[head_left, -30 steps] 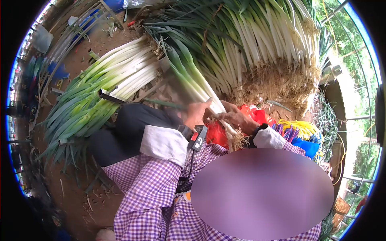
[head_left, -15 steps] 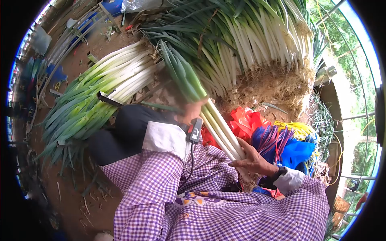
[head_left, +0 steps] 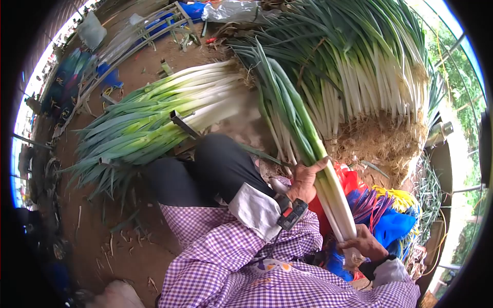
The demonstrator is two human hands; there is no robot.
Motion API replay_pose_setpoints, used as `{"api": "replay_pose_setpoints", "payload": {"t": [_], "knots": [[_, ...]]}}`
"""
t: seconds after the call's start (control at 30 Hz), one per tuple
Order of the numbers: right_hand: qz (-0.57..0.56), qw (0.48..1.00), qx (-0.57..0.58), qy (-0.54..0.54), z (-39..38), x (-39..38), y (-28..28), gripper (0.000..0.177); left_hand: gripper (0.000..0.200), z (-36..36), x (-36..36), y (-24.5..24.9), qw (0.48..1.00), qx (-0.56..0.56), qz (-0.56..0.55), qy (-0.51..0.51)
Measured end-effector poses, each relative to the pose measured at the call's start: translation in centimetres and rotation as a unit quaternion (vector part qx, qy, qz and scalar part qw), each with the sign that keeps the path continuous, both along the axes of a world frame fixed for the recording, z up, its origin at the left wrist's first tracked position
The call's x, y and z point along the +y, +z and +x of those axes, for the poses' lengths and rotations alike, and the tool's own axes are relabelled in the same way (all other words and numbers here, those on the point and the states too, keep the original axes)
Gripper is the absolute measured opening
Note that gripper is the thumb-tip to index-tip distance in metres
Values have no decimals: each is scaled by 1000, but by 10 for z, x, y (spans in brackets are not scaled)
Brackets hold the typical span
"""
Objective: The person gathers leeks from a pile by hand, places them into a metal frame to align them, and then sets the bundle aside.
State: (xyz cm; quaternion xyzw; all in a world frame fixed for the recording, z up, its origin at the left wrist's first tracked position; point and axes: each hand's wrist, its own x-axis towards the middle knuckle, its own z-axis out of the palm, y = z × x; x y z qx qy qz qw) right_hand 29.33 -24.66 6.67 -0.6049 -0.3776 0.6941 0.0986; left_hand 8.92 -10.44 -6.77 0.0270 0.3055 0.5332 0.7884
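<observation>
Steadying long green-and-white leeks (head_left: 336, 200): my left hand (head_left: 304, 182) clamps fingers midway, centre.
Lower right: right hand (head_left: 365, 244) clamps near roots (head_left: 353, 260), probably for balance.

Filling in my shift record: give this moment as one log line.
left hand: grips leeks mid-length; right hand: holds them near roots; left pile: leaves pointing left; large pile: roots toward person

Leek pile (head_left: 377, 77), upper right of frame, root ends toward you. Laid-out leeks (head_left: 169, 97) to its left, beyond your knees (head_left: 223, 159) (a rack (head_left: 188, 19) farther off, upper left). Plastic sheeting (head_left: 394, 225) right of your knees, below the pile.
</observation>
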Motion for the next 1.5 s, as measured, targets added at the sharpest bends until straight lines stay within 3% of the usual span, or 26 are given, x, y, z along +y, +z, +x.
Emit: {"api": "replay_pose_setpoints", "payload": {"t": [0.17,0.3,0.43,0.5,0.53,0.6,0.63,0.67,0.7,0.77,0.8,0.87,0.93,0.97,1.03,1.1,1.13,1.17,1.27,1.5], "knots": [[36,998,4,-42,10,6,26,27,36,-12,9,67,998,-44,35,3],[87,995,-12,-44,-8,35,64,23,34,-45,32,127,990,-65,123,9],[176,984,-14,35,-48,94,89,23,37,-103,62,176,973,-56,215,69],[254,950,-98,155,-58,134,84,33,32,-142,79,194,950,-49,284,121],[285,940,-113,147,-82,152,90,32,29,-163,89,200,936,-46,317,145],[354,884,-167,255,-120,201,94,39,31,-214,104,210,925,-11,341,168],[341,882,-177,274,-157,218,111,43,33,-245,106,216,911,6,378,163],[412,861,-113,277,-161,226,97,40,40,-251,112,210,904,31,378,198],[359,887,-35,288,-203,260,98,38,52,-300,116,215,898,77,368,230],[462,804,-4,375,-250,312,69,32,58,-368,124,200,896,69,358,253],[496,769,-14,402,-279,330,61,29,58,-394,116,191,893,98,310,311],[540,731,-28,416,-329,369,19,32,54,-445,100,162,889,132,293,327],[663,598,-77,444,-377,399,-31,29,50,-488,78,120,889,171,218,366],[642,617,-58,452,-394,407,-54,26,46,-500,67,97,889,178,154,394],[696,549,-47,460,-414,418,-102,21,40,-523,48,37,902,142,52,405],[636,587,-48,500,-424,422,-140,17,46,-519,39,-16,894,70,-58,440],[589,630,-58,502,-425,421,-154,12,46,-507,34,-23,887,118,-43,445],[596,627,-51,500,-424,421,-161,9,47,-497,32,-27,879,166,-27,447],[619,626,-37,473,-411,428,-179,9,44,-485,35,-16,884,152,-50,438],[655,619,-90,425,-380,440,-186,17,32,-497,24,-24,930,222,-76,284]]}}
